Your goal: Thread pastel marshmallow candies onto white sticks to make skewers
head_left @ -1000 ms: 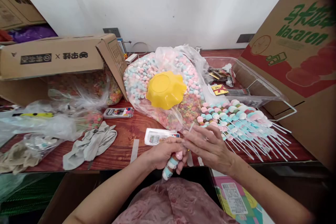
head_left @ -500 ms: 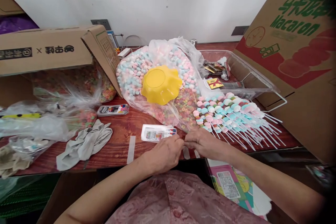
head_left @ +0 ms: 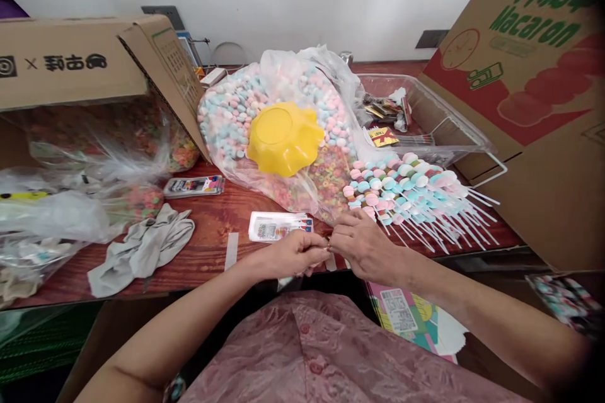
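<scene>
Pastel piece: mostly hidden; a pale end [head_left: 286, 280] shows below the left hand [head_left: 293, 255], toward 8 o'clock, at the table's near edge.
Left fingers: curled nearly closed around the piece, apparently to steady it while its other end meets the right hand [head_left: 363, 244].
Right fingers: bent, tips pinched close against the left's, seemingly on a golden sliver [head_left: 328, 244] too small to identify; the 2-handed meeting suggests fine fingering.
White packet: 1 pack [head_left: 278, 227], flat, just beside the left hand at 10 o'clock, presumably for easy reach.
Marshmallow skewers: a heap [head_left: 409, 192] at 2 o'clock, most sticks pointing outward to the right, likely to keep the sweets together.
Clear bag: pastel marshmallows and coloured rings [head_left: 231, 116], between 11 and 12 o'clock.
Yellow bowl: 1, upturned on the bag [head_left: 283, 138], perhaps parked there to save table space.
Clear tub: 1 o'clock, beyond the skewers [head_left: 451, 118], holding small packets [head_left: 388, 107].
Grey cloth: crumpled, 9 o'clock [head_left: 146, 245].
Cartons: 2, at 10 o'clock [head_left: 66, 66] and 2 o'clock [head_left: 524, 113], flanking the table [head_left: 210, 227].
</scene>
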Demonstrator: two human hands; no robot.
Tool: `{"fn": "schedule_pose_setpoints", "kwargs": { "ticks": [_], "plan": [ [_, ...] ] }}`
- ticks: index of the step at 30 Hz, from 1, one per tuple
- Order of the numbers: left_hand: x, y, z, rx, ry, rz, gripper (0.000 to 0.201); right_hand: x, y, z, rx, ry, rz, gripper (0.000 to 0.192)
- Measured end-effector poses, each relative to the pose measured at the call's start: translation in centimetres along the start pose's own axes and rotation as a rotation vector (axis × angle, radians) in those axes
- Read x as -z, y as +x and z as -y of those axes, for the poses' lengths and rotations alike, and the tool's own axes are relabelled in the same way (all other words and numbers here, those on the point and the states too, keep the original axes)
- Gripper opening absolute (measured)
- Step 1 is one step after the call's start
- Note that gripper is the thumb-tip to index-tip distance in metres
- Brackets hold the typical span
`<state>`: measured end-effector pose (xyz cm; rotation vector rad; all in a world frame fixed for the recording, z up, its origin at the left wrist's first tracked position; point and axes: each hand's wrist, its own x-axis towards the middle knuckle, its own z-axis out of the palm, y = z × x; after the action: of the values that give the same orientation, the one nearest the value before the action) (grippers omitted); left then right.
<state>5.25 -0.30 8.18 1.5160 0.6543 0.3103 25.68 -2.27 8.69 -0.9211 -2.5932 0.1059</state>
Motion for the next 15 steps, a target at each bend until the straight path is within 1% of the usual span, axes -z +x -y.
{"fn": "schedule_pose_setpoints", "kwargs": {
  "ticks": [2,3,4,5,6,7,9,10,11,12,15],
  "plan": [
    [-0.3,-0.1,0.0,-0.16,0.339,-0.195,0.022,-0.6,0.4,-0.2,-0.136,0.126,0.042,0.029],
    [-0.4,-0.1,0.2,-0.218,0.453,-0.273,0.021,-0.7,0.5,-0.4,-0.199,0.211,0.066,0.032],
    [-0.4,-0.1,0.5,-0.25,0.514,-0.331,0.021,-0.8,0.6,-0.8,-0.255,0.294,0.072,0.034],
    [-0.2,-0.1,0.8,-0.255,0.522,-0.37,0.022,-0.8,0.5,-1.2,-0.301,0.357,0.045,0.033],
    [0.0,-0.2,1.2,-0.24,0.479,-0.4,0.024,-0.7,0.3,-1.6,-0.339,0.384,-0.024,0.03],
    [0.3,-0.3,1.6,-0.208,0.389,-0.426,0.027,-0.6,-0.2,-2.0,-0.371,0.364,-0.125,0.025],
    [1.0,-0.8,2.3,-0.108,0.119,-0.463,0.033,-0.6,-1.6,-2.6,-0.42,0.22,-0.345,0.017],
    [1.3,-1.0,2.6,-0.053,-0.034,-0.483,0.035,-0.8,-2.5,-2.6,-0.43,0.137,-0.406,0.015],
    [1.6,-1.3,2.9,-0.002,-0.178,-0.504,0.035,-1.1,-3.4,-2.5,-0.429,0.083,-0.419,0.015],
    [1.7,-1.6,3.2,0.042,-0.304,-0.527,0.035,-1.6,-4.2,-2.1,-0.42,0.064,-0.394,0.016],
    [1.6,-1.8,3.8,0.104,-0.557,-0.573,0.032,-3.7,-5.4,-0.3,-0.393,0.019,-0.266,0.02]
  ]
}}
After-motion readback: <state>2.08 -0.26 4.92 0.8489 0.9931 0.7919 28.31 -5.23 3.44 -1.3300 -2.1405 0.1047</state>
